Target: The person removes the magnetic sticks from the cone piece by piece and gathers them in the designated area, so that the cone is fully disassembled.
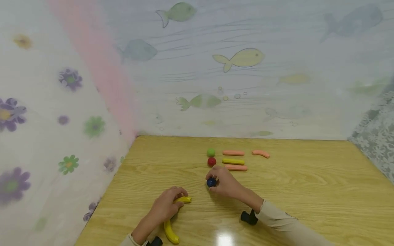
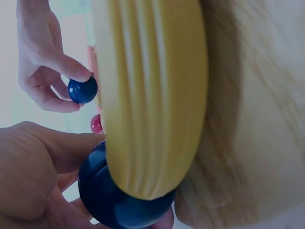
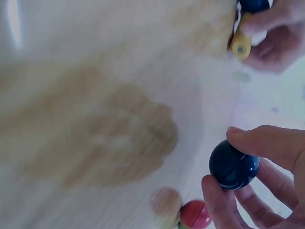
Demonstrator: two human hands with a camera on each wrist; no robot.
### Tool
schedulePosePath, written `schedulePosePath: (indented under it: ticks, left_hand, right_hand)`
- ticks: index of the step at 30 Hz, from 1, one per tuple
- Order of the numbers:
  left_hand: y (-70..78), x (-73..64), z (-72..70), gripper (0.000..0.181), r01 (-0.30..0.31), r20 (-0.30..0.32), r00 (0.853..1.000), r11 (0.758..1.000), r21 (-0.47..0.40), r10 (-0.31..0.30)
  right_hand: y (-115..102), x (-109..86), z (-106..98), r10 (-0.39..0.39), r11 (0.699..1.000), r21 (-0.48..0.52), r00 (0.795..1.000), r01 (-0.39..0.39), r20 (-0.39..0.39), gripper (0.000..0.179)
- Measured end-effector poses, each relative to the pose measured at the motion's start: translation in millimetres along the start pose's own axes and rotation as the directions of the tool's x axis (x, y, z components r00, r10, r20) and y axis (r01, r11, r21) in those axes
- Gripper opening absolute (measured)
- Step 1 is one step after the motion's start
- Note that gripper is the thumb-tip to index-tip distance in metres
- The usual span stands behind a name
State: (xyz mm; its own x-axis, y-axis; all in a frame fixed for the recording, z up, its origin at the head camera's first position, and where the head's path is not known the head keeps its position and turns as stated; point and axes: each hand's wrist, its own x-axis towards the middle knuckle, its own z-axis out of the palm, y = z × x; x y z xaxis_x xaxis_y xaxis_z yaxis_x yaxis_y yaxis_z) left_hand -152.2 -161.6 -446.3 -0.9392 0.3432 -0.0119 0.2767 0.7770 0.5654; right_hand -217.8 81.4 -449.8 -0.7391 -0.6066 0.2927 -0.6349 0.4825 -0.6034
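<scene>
My right hand (image 1: 227,182) pinches a glossy dark blue ball (image 3: 233,164) with a seam round it, thumb on one side and fingertips on the other, over the table just in front of the red ball (image 1: 211,161). To the left, my left hand (image 1: 166,205) grips a yellow stick (image 1: 185,199), whose end pokes out between thumb and finger. Another dark blue ball (image 2: 102,200) sits at the left fingers, mostly hidden by the hand from the head view. Below that wrist lies a curved yellow stick (image 1: 170,232); a ribbed yellow piece (image 2: 157,95) fills the left wrist view.
A green ball (image 1: 210,152) stands behind the red one. Right of them lie a pink stick (image 1: 233,153), a straight yellow stick (image 1: 233,161), another pink stick (image 1: 237,168) and a curved pink stick (image 1: 260,153). Printed sheeting (image 1: 197,116) borders the wooden table (image 1: 292,177) behind and left.
</scene>
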Motion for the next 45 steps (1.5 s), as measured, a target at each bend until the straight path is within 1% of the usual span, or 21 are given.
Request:
schedulePosePath:
  ticks: [5,8,14,17,20,25,29,37,42,45]
  left_hand:
    - [-0.2,-0.2,0.3,0.025,0.000,-0.002,1.000,1.000,-0.002,0.000]
    - [-0.1,-1.0,0.3,0.024,0.004,-0.001,1.000,1.000,-0.007,-0.004]
    - [-1.0,-1.8,-0.2,0.024,0.001,-0.002,1.000,1.000,-0.013,-0.001]
    - [-2.1,-1.9,-0.2,0.024,-0.003,-0.005,1.000,1.000,-0.009,0.003]
    - [-2.9,-2.1,-0.3,0.024,-0.007,-0.008,1.000,1.000,-0.012,0.007]
    - [-3.4,-2.4,-0.3,0.024,-0.014,-0.011,1.000,1.000,-0.011,0.014]
    - [-3.5,-2.6,0.4,0.024,-0.015,-0.012,1.000,1.000,-0.007,0.015]
    - [-3.9,-2.8,-0.6,0.023,-0.026,-0.024,0.999,1.000,-0.011,0.026]
    - [-4.4,-3.8,-3.0,0.021,-0.041,-0.020,0.999,0.998,-0.050,0.041]
    - [-4.4,-5.0,-4.2,0.021,-0.039,-0.011,0.999,0.997,-0.072,0.038]
  right_hand:
    - [12,8.6,-1,0.047,0.998,-0.029,0.998,-0.048,-0.042,0.024]
    - [17,13.2,-1,0.041,0.998,-0.053,0.998,-0.044,-0.055,0.024]
    - [18,17.3,-1,0.018,0.993,-0.117,1.000,-0.019,-0.013,0.022]
    - [17,18.3,-1,0.010,0.993,-0.114,1.000,-0.012,-0.016,0.017]
    - [18,20.1,-1,0.015,0.995,-0.096,0.999,-0.019,-0.046,0.015]
    - [22,22.0,0,0.028,0.995,-0.094,0.995,-0.037,-0.093,0.018]
    - [23,21.7,0,0.022,0.995,-0.094,0.994,-0.032,-0.110,0.019]
    - [22,21.0,-2,0.019,0.996,-0.082,0.994,-0.028,-0.112,0.019]
    - [22,20.7,-2,0.017,0.996,-0.085,0.995,-0.026,-0.103,0.019]
    - [21,20.2,-3,0.026,0.996,-0.084,0.995,-0.034,-0.100,0.018]
